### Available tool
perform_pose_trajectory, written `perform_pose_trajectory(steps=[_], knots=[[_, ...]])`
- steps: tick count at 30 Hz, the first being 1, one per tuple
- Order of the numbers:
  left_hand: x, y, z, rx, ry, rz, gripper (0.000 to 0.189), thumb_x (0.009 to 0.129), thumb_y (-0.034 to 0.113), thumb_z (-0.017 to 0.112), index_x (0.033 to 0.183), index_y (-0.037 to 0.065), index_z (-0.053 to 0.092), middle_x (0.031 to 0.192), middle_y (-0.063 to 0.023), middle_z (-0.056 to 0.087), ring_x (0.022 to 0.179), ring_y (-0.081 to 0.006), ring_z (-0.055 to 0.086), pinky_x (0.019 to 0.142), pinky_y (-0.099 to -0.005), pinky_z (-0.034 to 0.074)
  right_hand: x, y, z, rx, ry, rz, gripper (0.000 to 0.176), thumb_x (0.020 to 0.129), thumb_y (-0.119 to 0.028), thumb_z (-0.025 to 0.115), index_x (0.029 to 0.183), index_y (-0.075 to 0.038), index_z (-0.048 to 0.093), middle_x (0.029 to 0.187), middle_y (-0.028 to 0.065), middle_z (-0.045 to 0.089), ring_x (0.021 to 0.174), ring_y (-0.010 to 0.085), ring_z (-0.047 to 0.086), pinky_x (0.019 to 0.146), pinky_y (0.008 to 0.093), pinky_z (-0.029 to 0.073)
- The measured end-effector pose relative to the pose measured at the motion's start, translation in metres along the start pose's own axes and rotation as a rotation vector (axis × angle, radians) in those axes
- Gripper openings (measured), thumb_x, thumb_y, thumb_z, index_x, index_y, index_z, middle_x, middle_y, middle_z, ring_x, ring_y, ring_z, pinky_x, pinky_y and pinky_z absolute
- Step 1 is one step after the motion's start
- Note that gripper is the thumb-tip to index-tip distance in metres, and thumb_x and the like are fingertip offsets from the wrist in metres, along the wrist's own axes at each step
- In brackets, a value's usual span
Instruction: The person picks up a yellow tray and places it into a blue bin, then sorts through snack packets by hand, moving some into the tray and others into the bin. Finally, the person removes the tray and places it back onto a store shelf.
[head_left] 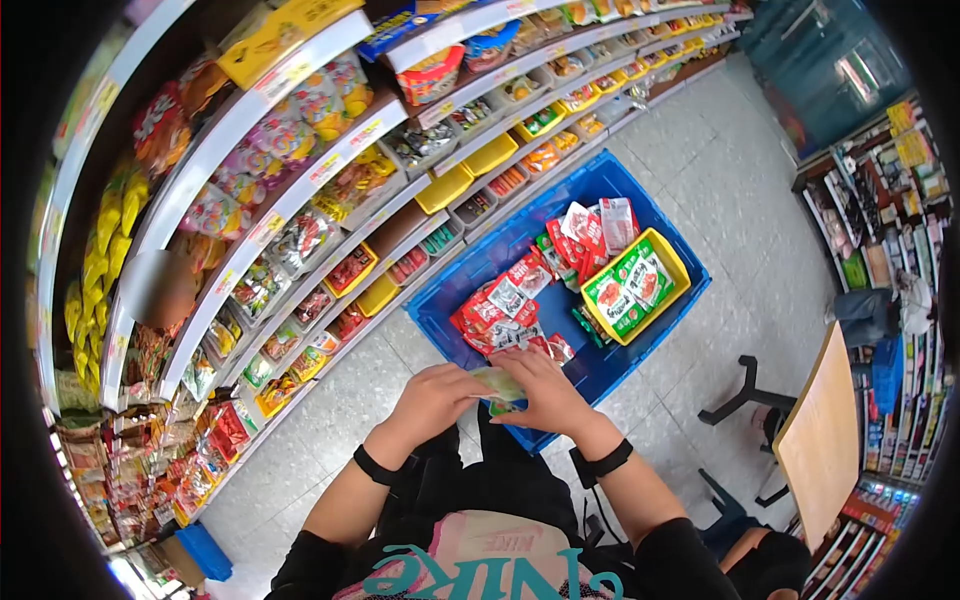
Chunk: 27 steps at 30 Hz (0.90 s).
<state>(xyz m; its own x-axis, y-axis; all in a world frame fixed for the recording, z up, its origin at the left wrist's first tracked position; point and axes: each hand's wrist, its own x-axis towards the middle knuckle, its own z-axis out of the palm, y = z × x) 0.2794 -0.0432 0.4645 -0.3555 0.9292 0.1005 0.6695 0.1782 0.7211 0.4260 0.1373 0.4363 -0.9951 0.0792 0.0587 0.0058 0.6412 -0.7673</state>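
Observation:
Both hands meet over the near edge of a large blue crate (640, 365). My left hand (432, 402) has its fingers closed on one side of a small pale green packet (493, 381). On the packet's other side, my right hand (543, 393) grips it too, fingers bent over the top. Inside the crate, red and white snack packets (500, 310) lie loose in a pile. A yellow bin (682, 268) in the crate's right part holds green packets (630, 287) with red pictures. More red packets (590, 235) lie at the crate's far end.
Curved shelves (300, 190) of bagged snacks and small bins run along the left and top. At the right are a wooden board (820, 435), black chair legs (745, 390) and stocked racks (890, 230). Part of another person (765, 565) shows at lower right.

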Motion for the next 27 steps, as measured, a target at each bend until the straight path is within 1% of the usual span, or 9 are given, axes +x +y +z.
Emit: perform_pose_trajectory(steps=[4,7,10,12,14,19,22,24,27], knots=[[-0.024,0.000,-0.020,-0.058,0.043,0.054,0.028,0.074,0.005,0.076,0.100,0.016,0.074,0.086,-0.0022,0.069,0.081,-0.0236,0.066,0.072,-0.0348,0.053,0.007,-0.021,0.018,0.048,-0.147,0.152,0.066,0.072,-0.030,0.085,0.129,-0.008,0.058,0.121,0.0151,0.063,0.117,0.0343,0.058,0.107,0.0472,0.039],[-0.048,-0.005,-0.039,-0.078,0.103,0.033,0.025,0.076,0.007,0.076,0.099,0.016,0.074,0.086,-0.0027,0.069,0.080,-0.0246,0.065,0.072,-0.0349,0.053,0.012,-0.045,0.036,0.149,-0.133,0.173,0.051,0.078,-0.025,0.079,0.124,-0.009,0.062,0.110,0.0161,0.068,0.102,0.0338,0.066,0.086,0.0405,0.053],[-0.083,-0.014,-0.056,-0.116,0.208,-0.112,0.020,0.080,0.008,0.075,0.099,0.013,0.074,0.087,-0.0039,0.070,0.081,-0.0242,0.067,0.076,-0.0334,0.054,0.023,-0.075,0.058,0.207,-0.234,0.287,0.050,0.080,-0.025,0.079,0.123,-0.007,0.061,0.102,0.0170,0.070,0.094,0.0363,0.068,0.082,0.0421,0.053],[-0.110,-0.019,-0.069,-0.399,0.304,-0.364,0.029,0.081,0.012,0.078,0.109,0.011,0.071,0.101,-0.0066,0.070,0.095,-0.0233,0.067,0.086,-0.0341,0.053,0.030,-0.092,0.083,0.179,-0.260,0.248,0.048,0.082,-0.024,0.077,0.122,-0.004,0.061,0.095,0.0183,0.071,0.087,0.0373,0.070,0.078,0.0419,0.054],[-0.140,-0.028,-0.080,-0.309,0.407,-0.345,0.043,0.080,0.013,0.079,0.120,0.010,0.064,0.111,-0.0092,0.067,0.103,-0.0246,0.065,0.091,-0.0355,0.051,0.039,-0.109,0.107,0.319,-0.332,0.290,0.046,0.084,-0.025,0.076,0.120,-0.002,0.062,0.095,0.0196,0.071,0.088,0.0367,0.070,0.078,0.0414,0.054],[-0.222,-0.057,-0.085,0.032,0.730,-0.395,0.080,0.078,0.018,0.082,0.144,0.003,0.039,0.134,-0.0171,0.056,0.120,-0.0308,0.058,0.101,-0.0402,0.047,0.045,-0.139,0.170,0.512,-0.338,0.303,0.034,0.091,-0.025,0.071,0.114,0.000,0.065,0.087,0.0066,0.071,0.076,0.0109,0.067,0.068,0.0293,0.052],[-0.278,-0.084,-0.071,-0.223,0.603,-0.532,0.082,0.084,0.021,0.079,0.146,-0.003,0.032,0.135,-0.0202,0.054,0.122,-0.0318,0.057,0.102,-0.0395,0.047,0.048,-0.154,0.198,0.595,-0.369,0.293,0.035,0.092,-0.025,0.070,0.115,0.000,0.065,0.087,0.0051,0.070,0.075,0.0111,0.066,0.068,0.0296,0.053],[-0.298,-0.087,-0.070,-0.827,0.263,-0.644,0.080,0.086,0.030,0.078,0.142,-0.007,0.036,0.133,-0.0247,0.053,0.122,-0.0300,0.057,0.099,-0.0384,0.050,0.047,-0.160,0.211,0.579,-0.398,0.296,0.035,0.093,-0.026,0.069,0.116,0.000,0.065,0.090,0.0042,0.070,0.075,0.0102,0.065,0.069,0.0291,0.053],[-0.306,-0.072,-0.076,-0.971,0.248,-0.579,0.064,0.090,0.024,0.073,0.138,-0.005,0.042,0.128,-0.0195,0.058,0.116,-0.0239,0.060,0.096,-0.0355,0.050,0.050,-0.181,0.218,0.641,-0.478,0.304,0.033,0.094,-0.026,0.069,0.114,0.000,0.066,0.092,0.0044,0.070,0.078,0.0102,0.064,0.070,0.0288,0.053]])
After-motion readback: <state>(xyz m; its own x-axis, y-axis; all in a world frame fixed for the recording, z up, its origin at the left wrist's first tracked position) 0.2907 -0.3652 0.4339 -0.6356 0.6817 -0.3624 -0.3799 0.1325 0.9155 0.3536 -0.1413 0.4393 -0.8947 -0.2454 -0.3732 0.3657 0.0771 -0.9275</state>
